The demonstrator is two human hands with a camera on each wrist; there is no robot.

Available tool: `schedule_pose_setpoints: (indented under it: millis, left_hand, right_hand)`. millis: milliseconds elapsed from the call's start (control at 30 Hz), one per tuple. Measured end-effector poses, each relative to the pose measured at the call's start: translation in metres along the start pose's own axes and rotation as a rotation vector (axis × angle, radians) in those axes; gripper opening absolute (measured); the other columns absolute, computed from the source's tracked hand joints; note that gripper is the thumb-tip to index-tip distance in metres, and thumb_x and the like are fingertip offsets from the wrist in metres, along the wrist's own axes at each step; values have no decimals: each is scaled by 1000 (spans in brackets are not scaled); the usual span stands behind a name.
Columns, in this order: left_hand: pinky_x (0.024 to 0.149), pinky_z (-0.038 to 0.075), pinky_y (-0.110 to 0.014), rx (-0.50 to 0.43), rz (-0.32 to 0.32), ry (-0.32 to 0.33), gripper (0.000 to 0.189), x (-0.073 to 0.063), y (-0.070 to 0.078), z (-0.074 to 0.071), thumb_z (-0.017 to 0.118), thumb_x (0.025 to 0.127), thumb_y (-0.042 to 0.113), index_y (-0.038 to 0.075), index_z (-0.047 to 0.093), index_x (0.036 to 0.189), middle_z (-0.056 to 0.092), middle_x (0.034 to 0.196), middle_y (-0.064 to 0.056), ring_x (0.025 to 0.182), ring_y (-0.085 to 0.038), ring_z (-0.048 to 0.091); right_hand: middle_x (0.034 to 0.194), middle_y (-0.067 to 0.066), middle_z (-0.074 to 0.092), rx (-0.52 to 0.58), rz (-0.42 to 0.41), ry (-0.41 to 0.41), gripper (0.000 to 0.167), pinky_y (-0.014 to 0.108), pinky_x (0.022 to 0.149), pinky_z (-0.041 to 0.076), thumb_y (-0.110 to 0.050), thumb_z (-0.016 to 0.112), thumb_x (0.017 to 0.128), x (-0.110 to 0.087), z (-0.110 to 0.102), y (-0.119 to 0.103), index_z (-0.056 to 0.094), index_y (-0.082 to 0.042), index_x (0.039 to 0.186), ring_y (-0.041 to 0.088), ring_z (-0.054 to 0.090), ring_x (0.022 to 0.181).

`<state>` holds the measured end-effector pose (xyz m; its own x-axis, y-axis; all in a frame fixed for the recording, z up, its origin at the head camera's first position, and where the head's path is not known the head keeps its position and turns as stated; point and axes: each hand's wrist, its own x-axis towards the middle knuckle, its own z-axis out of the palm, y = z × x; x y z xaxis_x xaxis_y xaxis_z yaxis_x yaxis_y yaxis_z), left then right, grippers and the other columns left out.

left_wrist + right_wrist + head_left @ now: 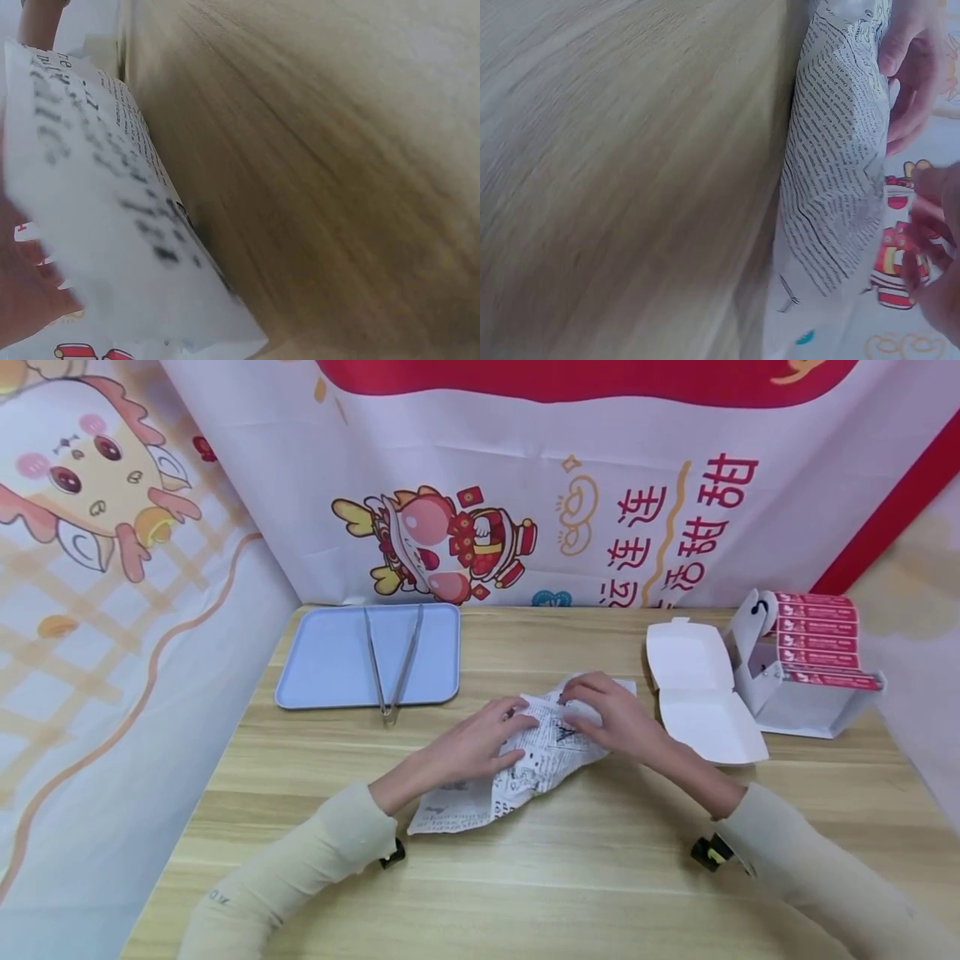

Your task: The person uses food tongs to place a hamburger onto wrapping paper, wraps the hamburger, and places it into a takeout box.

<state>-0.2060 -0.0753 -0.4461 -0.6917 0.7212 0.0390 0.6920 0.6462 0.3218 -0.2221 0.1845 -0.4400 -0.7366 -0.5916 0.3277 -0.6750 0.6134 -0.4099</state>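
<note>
i judge the printed paper (pixel 551 758) light, soft, easily torn; i'd pinch its folded edge. left hand (pixel 480 742) touches it, grip unclear; right hand's (pixel 617 714) fingers bend loosely, seemingly empty.

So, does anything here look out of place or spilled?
Nothing looks spilled. The tongs sit a bit oddly: their joined end pokes past the near rim of the blue tray. The cartoon dragon on the backdrop also lies sideways. The paper is creased, with no obvious tear.
</note>
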Motion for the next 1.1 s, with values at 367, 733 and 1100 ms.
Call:
schedule_pose_setpoints:
  millis: [367,733,1100]
  left_hand:
    - [123,29,-41,35,36,-79,66,-7,-6,4,56,100,40,11,33,155,27,164,-12,151,-27,29]
    - [125,19,-52,52,20,-263,91,-12,-10,2,53,97,57,15,5,161,1,170,-6,157,-25,4]
    - [102,52,-33,-20,-121,75,66,-46,19,-13,61,97,39,5,39,150,61,129,-8,117,-18,59]
  right_hand:
    - [151,7,52,-234,-216,-231,57,55,107,46,-34,64,97,-21,14,6,49,-12,148,26,50,139]
    - [157,7,43,-210,-196,-307,71,56,113,41,-43,65,95,-24,12,10,39,-13,154,24,44,143]
    - [158,6,42,-207,-179,-335,74,53,114,41,-46,66,93,-21,8,7,39,-14,154,23,42,145]
